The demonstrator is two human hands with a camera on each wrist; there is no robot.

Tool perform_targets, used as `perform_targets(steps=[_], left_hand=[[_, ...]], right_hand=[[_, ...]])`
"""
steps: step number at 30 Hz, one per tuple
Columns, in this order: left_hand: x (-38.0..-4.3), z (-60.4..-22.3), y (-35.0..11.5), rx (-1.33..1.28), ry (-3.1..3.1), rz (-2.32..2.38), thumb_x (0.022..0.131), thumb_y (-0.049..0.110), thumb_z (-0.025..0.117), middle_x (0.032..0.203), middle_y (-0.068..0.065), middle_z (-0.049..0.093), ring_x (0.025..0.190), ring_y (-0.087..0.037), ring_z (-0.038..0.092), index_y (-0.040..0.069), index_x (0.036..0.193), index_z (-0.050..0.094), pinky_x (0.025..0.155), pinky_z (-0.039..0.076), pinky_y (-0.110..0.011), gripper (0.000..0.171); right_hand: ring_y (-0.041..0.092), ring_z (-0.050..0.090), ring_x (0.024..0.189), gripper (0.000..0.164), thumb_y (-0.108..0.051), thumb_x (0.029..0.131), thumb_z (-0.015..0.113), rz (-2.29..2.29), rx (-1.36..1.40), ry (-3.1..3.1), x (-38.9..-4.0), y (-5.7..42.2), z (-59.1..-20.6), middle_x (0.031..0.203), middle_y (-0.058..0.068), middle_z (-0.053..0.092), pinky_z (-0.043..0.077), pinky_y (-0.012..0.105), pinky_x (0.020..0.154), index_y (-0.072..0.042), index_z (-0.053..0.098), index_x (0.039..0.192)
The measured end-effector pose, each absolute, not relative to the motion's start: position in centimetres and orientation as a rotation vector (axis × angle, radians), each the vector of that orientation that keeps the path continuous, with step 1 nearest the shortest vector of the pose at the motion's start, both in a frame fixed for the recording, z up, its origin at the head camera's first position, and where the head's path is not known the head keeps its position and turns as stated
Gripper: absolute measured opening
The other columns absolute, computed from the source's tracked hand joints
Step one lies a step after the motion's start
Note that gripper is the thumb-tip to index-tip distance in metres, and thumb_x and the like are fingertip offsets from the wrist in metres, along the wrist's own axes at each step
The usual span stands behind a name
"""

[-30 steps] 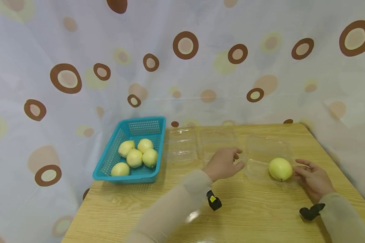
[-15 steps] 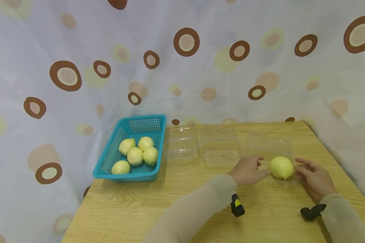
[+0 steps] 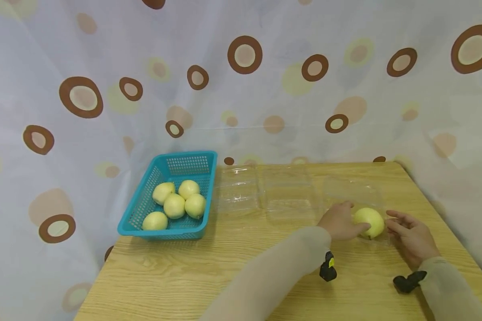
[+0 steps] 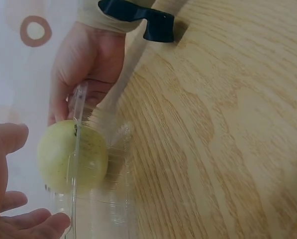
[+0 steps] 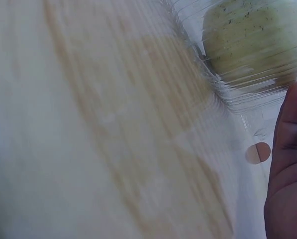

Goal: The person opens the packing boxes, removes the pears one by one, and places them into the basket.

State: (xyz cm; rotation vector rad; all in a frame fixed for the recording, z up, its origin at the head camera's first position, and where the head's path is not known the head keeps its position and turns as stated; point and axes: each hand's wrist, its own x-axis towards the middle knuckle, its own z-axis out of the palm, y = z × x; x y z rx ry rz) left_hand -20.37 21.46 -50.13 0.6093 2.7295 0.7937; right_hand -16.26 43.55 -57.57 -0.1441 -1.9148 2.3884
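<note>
A pale yellow-green pear (image 3: 368, 222) sits in a clear plastic clamshell box (image 3: 351, 191) at the right of the table. My right hand (image 3: 413, 238) pinches the box's right rim between thumb and fingers, beside the pear. From the left, my left hand (image 3: 340, 223) reaches to the pear, its thumb overlapping the fruit in the head view. The left wrist view shows the left fingers (image 4: 36, 219) spread, with fingertips right at the box's rim. Through the ribbed box wall, the right wrist view shows the pear (image 5: 252, 45) close to the right hand's fingertip.
A blue plastic basket (image 3: 160, 234) holding several pears (image 3: 174, 206) stands at the table's left. Between it and the hands lie two more clear boxes, a left one (image 3: 238, 189) and a middle one (image 3: 287, 189). A patterned curtain (image 3: 245, 102) hangs behind the wooden table (image 3: 164, 276).
My left hand has moved right, from over the middle box to the pear in the right box. The right hand stays at the box's rim.
</note>
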Motion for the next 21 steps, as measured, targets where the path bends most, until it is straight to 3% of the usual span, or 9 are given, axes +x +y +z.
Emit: perform_targets(steps=[7,21], left_hand=[[-21.1,-51.2,23.8,0.596,2.761,0.672,0.081,0.063,0.064,0.114,0.013,0.055,0.081,-0.003,0.053,0.028,0.139,0.043,0.061,0.045,-0.022,0.071],[-21.8,-52.3,26.0,0.573,2.765,0.531,0.08,0.066,0.063,0.108,0.012,0.057,0.084,-0.004,0.055,0.026,0.136,0.045,0.064,0.047,-0.022,0.071]], right_hand=[[0.009,0.063,0.075,0.032,-0.01,0.092,0.065,2.394,-0.12,-1.881,-16.2,43.7,-57.8,0.091,-0.004,0.065,0.054,0.02,0.063,-0.011,0.061,0.123],[0.01,0.063,0.075,0.031,-0.001,0.092,0.062,2.491,-0.132,-1.728,-16.1,43.2,-57.9,0.09,-0.003,0.064,0.054,0.02,0.063,-0.007,0.062,0.122]])
